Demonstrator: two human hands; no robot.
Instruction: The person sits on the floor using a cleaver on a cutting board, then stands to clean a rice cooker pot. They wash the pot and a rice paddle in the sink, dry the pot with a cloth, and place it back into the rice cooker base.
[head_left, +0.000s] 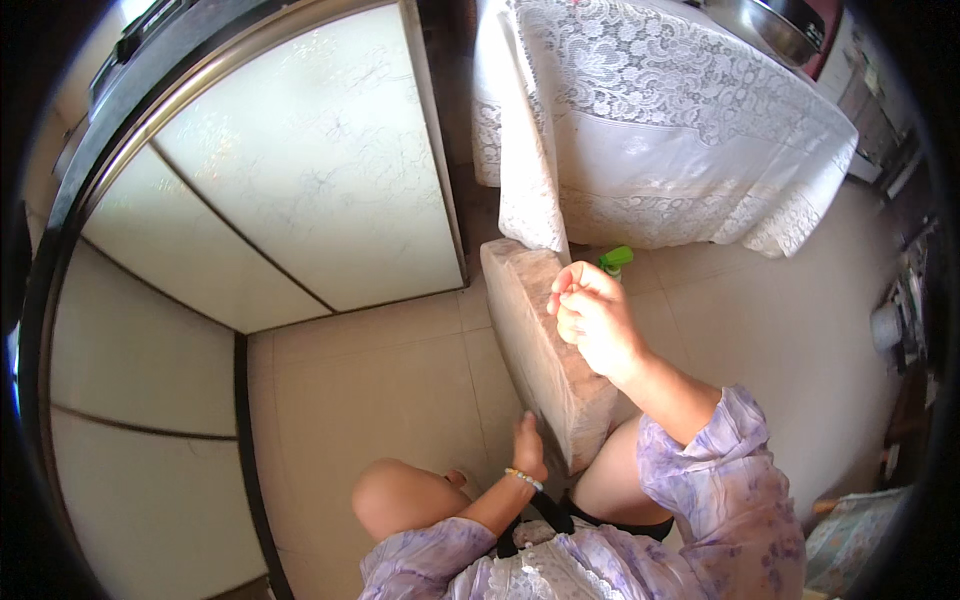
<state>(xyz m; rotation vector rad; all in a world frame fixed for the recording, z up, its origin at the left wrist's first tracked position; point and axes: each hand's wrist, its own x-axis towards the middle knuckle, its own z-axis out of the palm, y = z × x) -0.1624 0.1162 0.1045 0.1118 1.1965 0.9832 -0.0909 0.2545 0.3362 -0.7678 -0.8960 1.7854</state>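
A flat, box-shaped package in creased, brownish wrapping, possibly clear plastic over cardboard, stands on its narrow side before me. Its near end is between my knees. Over its upper edge is my right hand, fingers curled and thumb pressed to the forefinger; nothing plainly shows in the pinch. Low beside the package's left face is my left hand, seen edge-on with a beaded bracelet at the wrist. Its other fingers are hidden, and whether it touches the package cannot be told.
Beyond the package hangs a white lace tablecloth over a table, with a metal bowl on top. A bottle with a green spray head stands behind my right hand. Glossy cabinet panels line the left. Tiled floor lies beneath.
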